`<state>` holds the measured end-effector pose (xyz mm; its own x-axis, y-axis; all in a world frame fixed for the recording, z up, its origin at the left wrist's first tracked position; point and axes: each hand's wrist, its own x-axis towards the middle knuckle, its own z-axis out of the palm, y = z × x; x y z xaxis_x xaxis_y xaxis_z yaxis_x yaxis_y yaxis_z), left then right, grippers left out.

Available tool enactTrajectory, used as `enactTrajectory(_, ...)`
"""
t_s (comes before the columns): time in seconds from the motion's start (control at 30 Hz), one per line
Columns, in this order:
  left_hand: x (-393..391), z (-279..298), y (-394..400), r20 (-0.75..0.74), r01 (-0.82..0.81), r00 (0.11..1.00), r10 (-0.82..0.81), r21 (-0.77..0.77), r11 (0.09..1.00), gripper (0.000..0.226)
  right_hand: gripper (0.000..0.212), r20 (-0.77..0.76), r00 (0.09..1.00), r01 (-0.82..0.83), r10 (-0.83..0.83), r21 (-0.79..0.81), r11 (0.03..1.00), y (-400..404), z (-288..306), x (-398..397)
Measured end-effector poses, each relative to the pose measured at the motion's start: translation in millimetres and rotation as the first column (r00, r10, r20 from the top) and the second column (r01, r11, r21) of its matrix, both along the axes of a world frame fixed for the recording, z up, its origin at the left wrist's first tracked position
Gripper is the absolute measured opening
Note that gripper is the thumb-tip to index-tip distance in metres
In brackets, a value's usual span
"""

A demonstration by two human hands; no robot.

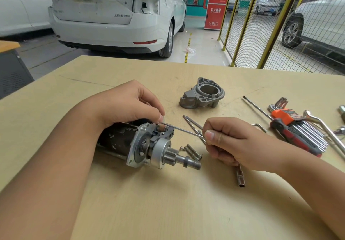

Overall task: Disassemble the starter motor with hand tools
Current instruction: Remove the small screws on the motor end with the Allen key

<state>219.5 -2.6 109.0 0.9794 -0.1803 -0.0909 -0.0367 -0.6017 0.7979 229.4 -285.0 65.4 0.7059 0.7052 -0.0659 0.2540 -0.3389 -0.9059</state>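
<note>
Workshop bay behind us, white car [115, 15] at 12 o'clock, yellow mesh fence [261, 25] at 2; we're at a pale wooden table [168, 202]. Hard to make out: the far side of the starter motor [134, 144] sits under our left hand [128, 103], and a wrench [326, 129] at 3 o'clock runs off the frame edge. Motor lies on its side at 9 o'clock from centre, dark scuffed body, silver flange, pinion gear and shaft pointing toward 4. Nose housing [202, 94] is off, standing apart at 1 o'clock. Left fingers curled, pinching at the top of the motor where a thin rod [182, 130] meets it; exact contact is hidden. Our right hand [229, 142] pinches the rod's other end between thumb and curled fingers. Loose bolts [192, 152] lie just beside the shaft; hex key set [298, 127] at 3 o'clock.
</note>
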Motion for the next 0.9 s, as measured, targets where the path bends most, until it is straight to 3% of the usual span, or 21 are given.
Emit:
enactTrajectory(0.13, 0.6, -1.0, -0.8, 0.026, 0.030, 0.999, -0.030, -0.001, 1.000, 0.022, 0.031, 0.020, 1.000, -0.006, 0.006, -0.016, 1.000, 1.9, 1.0, -1.6)
enactTrajectory(0.4, 0.8, -1.8, -2.4, 0.102, 0.147, 0.982, -0.159, 0.121, 0.982, 0.012, 0.030, 0.051, 0.999, 0.015, -0.013, -0.036, 0.999, 1.8, 1.0, -1.7)
enactTrajectory(0.9, -1.4, 1.7, -2.4, 0.106, 0.196, 0.972, -0.210, 0.129, 0.972, 0.030, 0.031, 0.067, 0.997, 0.042, -0.041, -0.010, 0.999, 2.9, 0.6, -4.2)
